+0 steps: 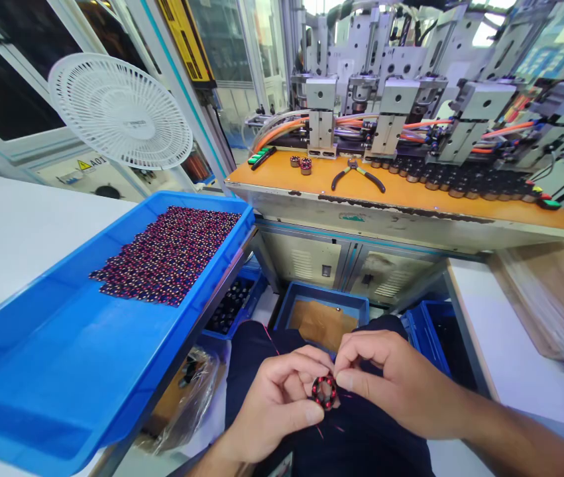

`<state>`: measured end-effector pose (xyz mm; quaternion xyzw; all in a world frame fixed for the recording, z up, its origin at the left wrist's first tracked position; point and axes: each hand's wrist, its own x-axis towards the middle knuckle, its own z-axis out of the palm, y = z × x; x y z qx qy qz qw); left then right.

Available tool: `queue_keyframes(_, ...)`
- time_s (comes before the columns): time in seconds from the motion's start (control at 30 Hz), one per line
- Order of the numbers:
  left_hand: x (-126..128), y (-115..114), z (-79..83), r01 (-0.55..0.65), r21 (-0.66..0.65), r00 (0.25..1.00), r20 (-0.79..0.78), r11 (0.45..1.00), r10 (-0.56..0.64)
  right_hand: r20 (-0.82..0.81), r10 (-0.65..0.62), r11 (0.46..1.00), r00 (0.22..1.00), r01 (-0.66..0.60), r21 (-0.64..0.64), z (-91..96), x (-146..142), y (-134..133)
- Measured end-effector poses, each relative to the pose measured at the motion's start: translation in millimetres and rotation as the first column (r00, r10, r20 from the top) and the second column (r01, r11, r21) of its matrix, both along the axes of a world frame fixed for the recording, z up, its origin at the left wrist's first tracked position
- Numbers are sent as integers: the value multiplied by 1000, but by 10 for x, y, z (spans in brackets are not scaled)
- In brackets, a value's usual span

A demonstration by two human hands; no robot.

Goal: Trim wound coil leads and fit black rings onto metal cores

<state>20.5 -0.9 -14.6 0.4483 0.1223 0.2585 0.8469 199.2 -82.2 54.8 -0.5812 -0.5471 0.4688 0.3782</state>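
My left hand [286, 401] pinches a small wound motor stator [323, 392] between thumb and fingers, above my lap. The stator is a dark ring with red wire coils around an open centre, its round face turned up towards me. At the stator's upper right edge, the thumb and forefinger of my right hand [386, 377] are pressed together. What lies in that pinch is too small to make out. Thin red wire pieces [320, 432] show against the dark trousers just below the stator.
To the left, a blue tray [38, 358] holds many packed stators [172, 255]. On the orange bench [282, 173] lie cutting pliers [356, 175], two loose stators [305, 165] and a row of dark cylindrical parts [460, 180]. A white fan [122, 112] and blue bins [321, 295] stand nearby.
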Motion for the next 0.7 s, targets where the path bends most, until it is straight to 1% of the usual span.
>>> queue_keyframes(0.1, 26, 11, 0, 28, -84, 999, 46, 996, -24, -16, -4, 999, 1000, 5, 36, -14, -16, -7)
queue_keyframes(0.2, 39, 26, 27, 33, -93, 998, 65, 995, -27, -37, -2, 998, 999, 5, 64, -39, -27, -2)
queue_keyframes(0.33, 30, 30, 38, 17, -50, 998, 65, 999, -14, -50, 3, 997, 999, 0, 74, -62, -30, -2)
queue_keyframes(0.47, 5, 29, 2, 23, 13, 998, 57, 1000, -24, -46, -3, 997, 999, 6, 72, -65, -30, -27)
queue_keyframes(0.57, 0, 36, -15, 21, 52, 999, 49, 998, -24, -17, -21, 997, 1000, 22, 69, -74, -43, -55)
queue_keyframes(0.7, 15, 42, -1, -19, 118, 999, 38, 993, 15, 21, -38, 998, 999, 37, 59, -76, -81, -92)
